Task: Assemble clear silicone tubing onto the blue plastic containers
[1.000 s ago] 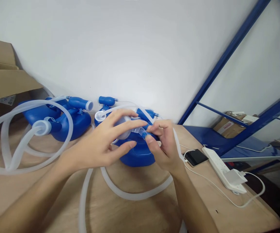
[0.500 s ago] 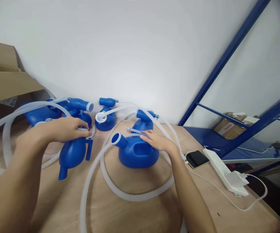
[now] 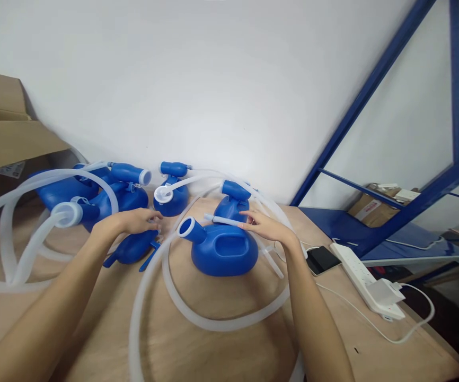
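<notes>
Bent over a blue bulb-shaped urinal head [image 3: 130, 248], which lies on its side on the table, my left hand [image 3: 140, 220] has its fingers curled but apart. The urinal head's near-hand end is partly covered. My right hand [image 3: 267, 225] pinches a thin translucent tube [image 3: 226, 220] between thumb and fingers. Directly below that tube stands a blue urinal bottle [image 3: 223, 254] with a handle hollow and an open white-rimmed mouth. Left of my left hand, another blue bottle [image 3: 114, 204] has a white-capped neck with a tube in it.
Behind stand more blue bottles [image 3: 173, 199] with hoses. A long translucent hose [image 3: 221, 322] loops across the wooden table [image 3: 205, 355]. At right lie a phone [image 3: 323, 260] and a white power strip [image 3: 356, 270]. A cardboard box [image 3: 18, 132] is at left, a blue metal rack [image 3: 356, 111] at right.
The blue urinal head has gone from raised in my left hand to lying on the table. My left hand has shifted slightly right. The thin tube in my right hand has changed its angle.
</notes>
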`<state>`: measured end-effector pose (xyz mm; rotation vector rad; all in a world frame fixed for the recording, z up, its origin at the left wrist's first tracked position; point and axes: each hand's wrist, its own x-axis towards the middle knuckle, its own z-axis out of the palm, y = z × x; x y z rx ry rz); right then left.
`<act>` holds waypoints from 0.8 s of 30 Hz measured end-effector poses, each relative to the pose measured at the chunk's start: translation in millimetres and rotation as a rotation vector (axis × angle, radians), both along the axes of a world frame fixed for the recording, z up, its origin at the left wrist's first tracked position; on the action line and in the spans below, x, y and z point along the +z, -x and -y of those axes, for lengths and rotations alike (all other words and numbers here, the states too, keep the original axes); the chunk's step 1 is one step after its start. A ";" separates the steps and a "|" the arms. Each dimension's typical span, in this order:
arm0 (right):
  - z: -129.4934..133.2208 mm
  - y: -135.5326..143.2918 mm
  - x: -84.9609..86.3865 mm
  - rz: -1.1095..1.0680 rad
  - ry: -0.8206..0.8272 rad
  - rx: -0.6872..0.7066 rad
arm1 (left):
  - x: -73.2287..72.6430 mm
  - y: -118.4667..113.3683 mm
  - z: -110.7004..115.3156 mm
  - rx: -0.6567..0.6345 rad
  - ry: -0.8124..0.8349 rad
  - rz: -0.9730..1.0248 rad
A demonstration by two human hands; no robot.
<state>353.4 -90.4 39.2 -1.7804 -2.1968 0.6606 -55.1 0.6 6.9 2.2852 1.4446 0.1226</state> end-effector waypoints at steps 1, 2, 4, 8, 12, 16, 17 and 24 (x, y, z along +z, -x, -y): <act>-0.2 -3.8 -0.8 -0.002 0.033 -0.009 | -0.4 -3.7 0.3 -0.029 0.028 0.005; -1.0 -7.4 -2.5 -0.005 0.070 -0.019 | -0.4 -7.3 0.9 -0.059 0.058 0.015; -4.2 -13.7 -8.0 -0.017 0.136 -0.036 | 0.4 -14.1 2.8 -0.111 0.101 0.045; -12.8 -20.6 -19.2 -0.073 0.166 -0.018 | 1.9 -24.2 7.9 -0.179 0.124 0.098; -13.8 -19.9 -16.3 -0.175 0.044 0.024 | 9.5 -34.7 16.2 -0.199 0.042 0.160; -2.7 -5.6 4.0 -0.431 -0.210 0.008 | 28.7 -49.8 32.1 -0.149 -0.192 0.317; 1.9 0.9 10.3 -0.492 -0.261 -0.006 | 34.5 -53.5 37.7 -0.147 -0.256 0.361; 40.8 73.1 33.7 -0.617 -0.469 0.134 | 71.2 -71.6 97.8 -0.317 -0.681 0.258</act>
